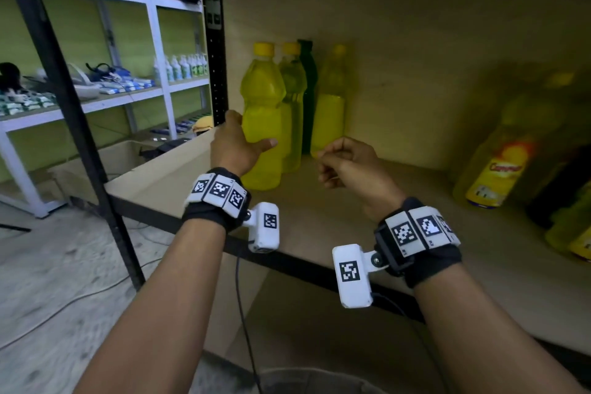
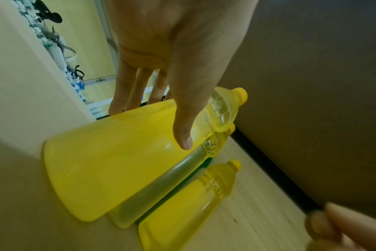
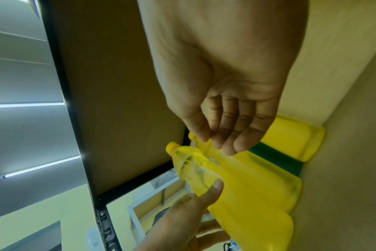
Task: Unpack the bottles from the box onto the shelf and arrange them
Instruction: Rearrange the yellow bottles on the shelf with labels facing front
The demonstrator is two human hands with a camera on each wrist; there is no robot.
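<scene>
Cupping the front yellow bottle (image 1: 263,125) with my left hand (image 1: 235,145), fingers straight, thumb across it; it stands on the shelf (image 1: 335,221), my right hand (image 1: 347,163) loosely curled, empty, beside it

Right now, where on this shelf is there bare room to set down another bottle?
The middle of the shelf board is bare, between the right hand and the labelled bottles on the right. The left back corner is crowded: yellow bottles and a green bottle stand close together, the left hand beside them.
</scene>
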